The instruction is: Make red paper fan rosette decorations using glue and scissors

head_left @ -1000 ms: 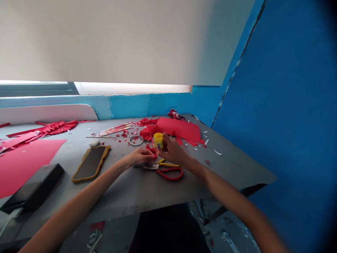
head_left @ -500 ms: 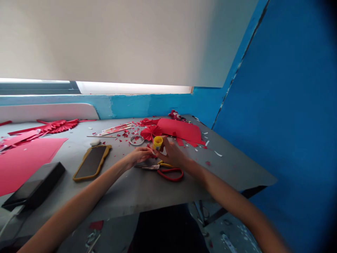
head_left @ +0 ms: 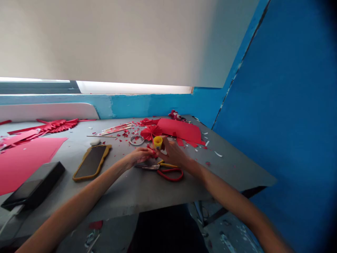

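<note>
My right hand (head_left: 172,153) is closed around a yellow glue stick (head_left: 158,142), its round yellow end facing up toward me. Pinched in the fingers of my left hand (head_left: 140,155) is a small piece of red paper (head_left: 153,151), close against the lower end of the glue stick. Whether the glue touches the paper is hidden by my fingers. Below both hands lies a pair of scissors (head_left: 171,174) with red and yellow handles. A red folded paper fan (head_left: 151,132) and a white roll of tape (head_left: 137,140) are just beyond my hands.
Red paper sheets (head_left: 181,130) and scraps cover the back right, near a small plush toy (head_left: 174,114). To the left are a phone (head_left: 92,161) in a yellow case, a black box (head_left: 34,186) with a cable, a pink-red sheet (head_left: 28,158) and thin sticks (head_left: 116,129).
My right hand and the glue stick have shifted very slightly against the red paper. A bit more of the paper shows between my hands. Everything else stays in place.
</note>
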The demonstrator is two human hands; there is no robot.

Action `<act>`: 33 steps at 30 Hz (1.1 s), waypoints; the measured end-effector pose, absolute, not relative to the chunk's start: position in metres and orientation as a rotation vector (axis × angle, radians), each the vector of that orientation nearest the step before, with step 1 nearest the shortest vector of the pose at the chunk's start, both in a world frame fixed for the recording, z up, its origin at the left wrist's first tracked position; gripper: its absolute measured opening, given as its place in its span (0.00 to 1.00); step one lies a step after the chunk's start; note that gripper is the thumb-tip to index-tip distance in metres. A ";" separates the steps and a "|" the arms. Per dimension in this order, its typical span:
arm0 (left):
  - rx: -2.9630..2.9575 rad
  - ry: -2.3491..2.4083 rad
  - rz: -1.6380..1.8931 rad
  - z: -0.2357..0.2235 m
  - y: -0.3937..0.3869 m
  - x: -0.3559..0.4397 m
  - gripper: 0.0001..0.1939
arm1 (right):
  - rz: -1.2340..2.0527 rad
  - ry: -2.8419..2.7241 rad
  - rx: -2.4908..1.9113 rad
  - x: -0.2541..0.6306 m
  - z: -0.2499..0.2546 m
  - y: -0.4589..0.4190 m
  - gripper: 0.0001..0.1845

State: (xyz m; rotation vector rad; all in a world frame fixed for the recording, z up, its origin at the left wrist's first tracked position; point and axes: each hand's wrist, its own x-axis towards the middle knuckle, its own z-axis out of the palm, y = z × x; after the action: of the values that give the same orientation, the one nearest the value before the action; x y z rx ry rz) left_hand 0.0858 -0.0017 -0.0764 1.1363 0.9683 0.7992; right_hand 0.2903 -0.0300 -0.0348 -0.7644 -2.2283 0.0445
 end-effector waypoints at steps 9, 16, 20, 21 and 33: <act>1.051 0.916 0.789 -0.070 -0.006 0.088 0.08 | 0.016 -2.232 -0.744 0.290 -0.038 -0.030 0.14; 1.059 0.899 0.800 -0.073 -0.005 0.087 0.12 | 0.018 -2.201 -0.736 0.288 -0.040 -0.030 0.14; 1.072 0.904 0.806 -0.071 -0.006 0.087 0.09 | 0.047 -2.201 -0.754 0.290 -0.038 -0.029 0.14; 1.079 0.905 0.808 -0.070 -0.007 0.088 0.09 | 0.049 -2.181 -0.786 0.292 -0.037 -0.027 0.13; 1.153 0.854 0.918 -0.068 -0.013 0.086 0.18 | 0.860 -1.151 -0.642 0.301 -0.012 -0.002 0.23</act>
State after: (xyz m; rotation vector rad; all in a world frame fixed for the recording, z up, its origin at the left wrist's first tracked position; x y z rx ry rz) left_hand 0.0858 -0.0129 -0.0685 1.1535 0.8540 0.9176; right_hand 0.3014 -0.0016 -0.0120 -0.6416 -1.1509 0.8598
